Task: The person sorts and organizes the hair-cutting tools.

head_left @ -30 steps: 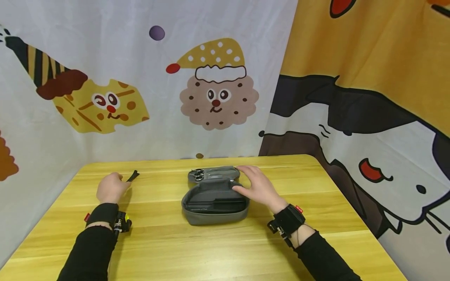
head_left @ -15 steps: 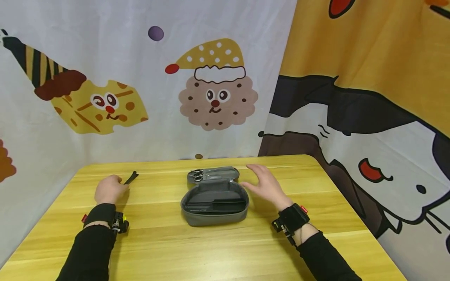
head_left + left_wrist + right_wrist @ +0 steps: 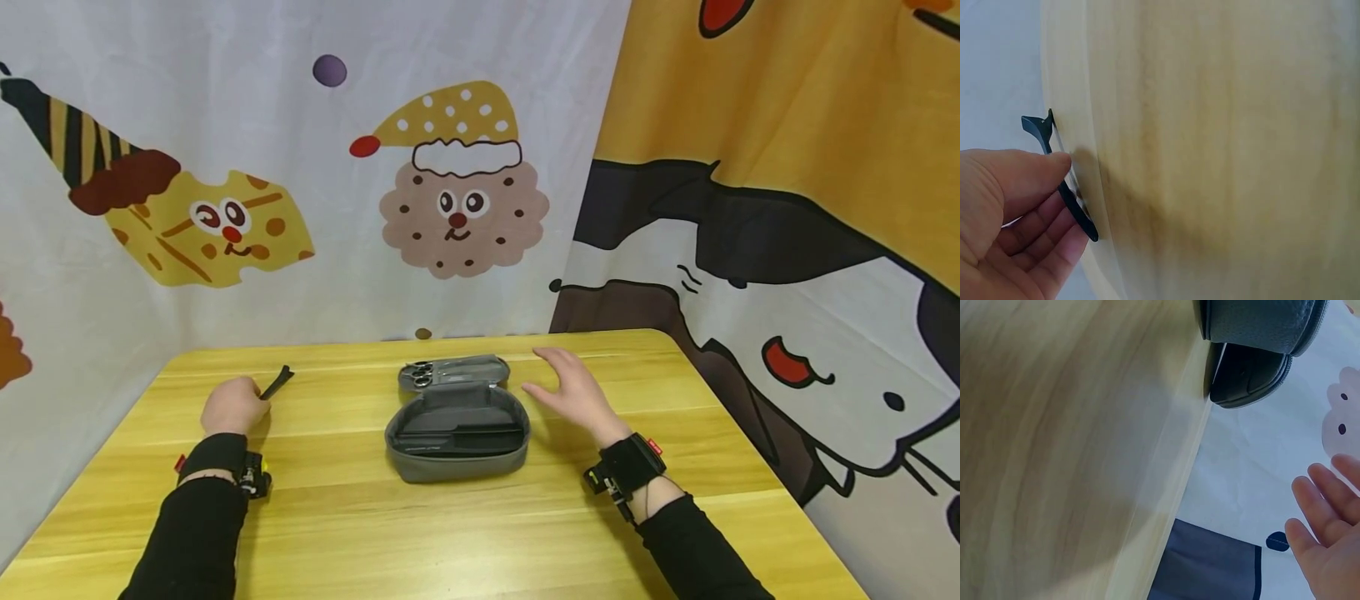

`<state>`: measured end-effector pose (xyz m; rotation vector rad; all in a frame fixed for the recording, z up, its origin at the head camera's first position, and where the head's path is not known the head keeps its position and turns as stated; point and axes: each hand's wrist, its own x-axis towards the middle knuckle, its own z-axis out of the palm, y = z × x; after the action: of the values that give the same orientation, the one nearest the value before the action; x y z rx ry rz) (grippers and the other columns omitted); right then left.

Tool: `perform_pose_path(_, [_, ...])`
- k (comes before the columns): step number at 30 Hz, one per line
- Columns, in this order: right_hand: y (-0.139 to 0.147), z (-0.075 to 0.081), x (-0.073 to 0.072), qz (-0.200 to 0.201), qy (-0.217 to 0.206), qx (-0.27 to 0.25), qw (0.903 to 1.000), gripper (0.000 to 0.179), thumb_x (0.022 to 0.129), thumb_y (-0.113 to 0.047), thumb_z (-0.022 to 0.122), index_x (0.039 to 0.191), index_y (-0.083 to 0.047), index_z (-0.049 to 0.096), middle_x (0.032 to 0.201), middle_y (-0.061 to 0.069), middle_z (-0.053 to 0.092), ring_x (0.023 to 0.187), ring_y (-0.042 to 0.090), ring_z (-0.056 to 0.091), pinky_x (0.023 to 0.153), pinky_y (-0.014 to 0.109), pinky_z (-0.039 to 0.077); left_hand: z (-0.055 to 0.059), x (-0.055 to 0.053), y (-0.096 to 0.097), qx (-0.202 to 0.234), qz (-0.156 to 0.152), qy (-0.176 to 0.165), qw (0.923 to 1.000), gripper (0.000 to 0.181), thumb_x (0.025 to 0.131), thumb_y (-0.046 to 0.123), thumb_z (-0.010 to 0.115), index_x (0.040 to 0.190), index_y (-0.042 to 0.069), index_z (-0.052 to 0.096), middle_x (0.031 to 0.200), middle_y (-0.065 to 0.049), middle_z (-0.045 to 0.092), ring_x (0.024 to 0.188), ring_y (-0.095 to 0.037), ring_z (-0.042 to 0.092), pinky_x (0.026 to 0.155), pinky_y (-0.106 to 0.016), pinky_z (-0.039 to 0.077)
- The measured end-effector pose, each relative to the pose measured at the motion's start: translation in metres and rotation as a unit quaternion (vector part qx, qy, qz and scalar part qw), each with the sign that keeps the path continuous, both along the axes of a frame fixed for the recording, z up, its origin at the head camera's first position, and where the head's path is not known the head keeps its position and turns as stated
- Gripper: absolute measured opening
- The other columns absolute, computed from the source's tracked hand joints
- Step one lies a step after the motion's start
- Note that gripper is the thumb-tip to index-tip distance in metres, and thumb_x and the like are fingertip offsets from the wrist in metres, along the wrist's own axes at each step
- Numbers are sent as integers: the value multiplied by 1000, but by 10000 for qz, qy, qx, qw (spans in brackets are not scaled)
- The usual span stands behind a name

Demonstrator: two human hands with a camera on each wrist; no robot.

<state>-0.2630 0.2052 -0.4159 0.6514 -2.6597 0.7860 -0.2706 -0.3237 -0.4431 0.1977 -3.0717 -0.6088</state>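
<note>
My left hand (image 3: 231, 406) is at the left of the table, pinching a slim black razor-shaped tool (image 3: 1072, 203) between thumb and fingers. Its forked, flared head points away from me, and the thumb crosses its handle. A grey zip case (image 3: 459, 468) lies unzipped at the middle of the table, its lid folded back. Scissors (image 3: 422, 374) are tucked into the lid, and dark, long pieces lie inside the base. To the right of the case, my right hand (image 3: 573, 392) holds nothing; its fingers are spread and relaxed, apart from the case.
The wooden table (image 3: 337, 533) has a rounded far edge close behind the case. White and yellow cartoon-printed curtains (image 3: 247, 100) hang around its back and sides. Each wrist wears a black strap with a small camera (image 3: 618, 475).
My right hand has drawn back from the case's right edge, moving to the right. The left hand has shifted only slightly, still pinching the tool. The case has stayed in place.
</note>
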Motion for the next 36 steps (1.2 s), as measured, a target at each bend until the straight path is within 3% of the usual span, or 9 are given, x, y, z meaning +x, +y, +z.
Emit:
perform_pose_path(12, [-3,0,-3,79,-57,-126,9999,65,89,-28,76,142,1,50,140,21,52,131,39,45,110,53,34,2,1,-2,-26,11,-67,10000,18,83,5,68,89,-11,66,86,-25,65,77,-41,61,67,-51,50])
perform_pose_path(18, [-13,7,-1,216,-136,-252,9994,65,91,-31,74,144,-3,49,141,18,51,133,36,44,112,48,33,1,2,-2,-1,-29,15,10000,16,82,5,68,88,-9,68,85,-23,67,75,-39,61,67,-50,50])
perform_pose_path(24, [-24,13,2,375,-299,-394,9981,65,92,-35,72,146,-7,48,143,15,50,135,34,42,111,46,34,8,3,5,106,-45,113,9999,19,85,7,68,91,-10,68,85,-23,67,75,-36,60,67,-48,49])
perform_pose_path(31, [-35,14,2,510,-235,-454,9974,63,92,-31,73,144,-5,49,143,16,50,134,35,43,110,49,36,14,0,16,537,-89,510,9972,23,88,9,67,97,-12,67,92,-27,67,81,-43,60,74,-54,48])
perform_pose_path(36, [-43,17,4,631,-237,-638,9957,60,92,-28,72,143,-4,50,141,17,52,133,34,45,111,45,35,21,0,30,657,-285,874,9936,20,89,8,68,96,-11,68,88,-24,68,77,-40,62,71,-51,50])
